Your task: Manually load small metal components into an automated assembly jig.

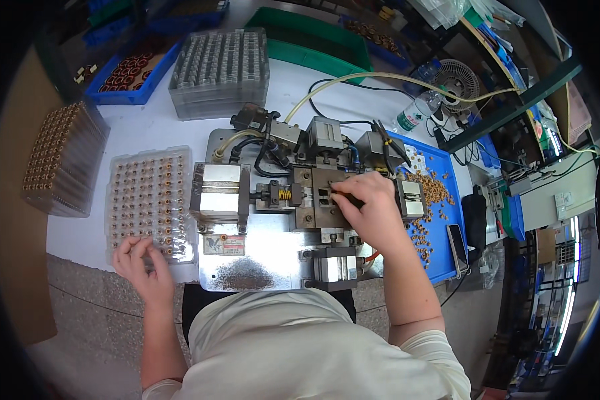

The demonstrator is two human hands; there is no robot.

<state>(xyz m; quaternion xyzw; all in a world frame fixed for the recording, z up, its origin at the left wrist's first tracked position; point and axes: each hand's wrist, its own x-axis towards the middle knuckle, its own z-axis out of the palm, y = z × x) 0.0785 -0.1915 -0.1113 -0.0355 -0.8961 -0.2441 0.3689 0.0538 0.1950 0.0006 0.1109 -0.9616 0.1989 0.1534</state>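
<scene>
My left hand (145, 272) rests at the near edge of a clear plastic tray (187, 230), fingers bent and apart. Nothing shows plainly between them. Small copper-coloured parts (147, 193) stand in rows in this tray's pockets. My right hand (378, 210) is over the middle of a metal fixture (327, 177). Thumb and forefinger are closed at the dark slot in its centre block, and whatever they pinch is hidden. Metal blocks (220, 193) and a yellow spring (285, 195) sit about the slot on a shiny base plate (280, 260).
Right of the fixture, a blue tray (440, 263) holds loose copper-coloured parts (433, 193) and a phone (457, 247). Stacked clear trays (220, 100) stand behind; another filled stack (67, 160) is far left. A green bin (307, 50), bottle (417, 112), fan (457, 83) and hoses lie beyond.
</scene>
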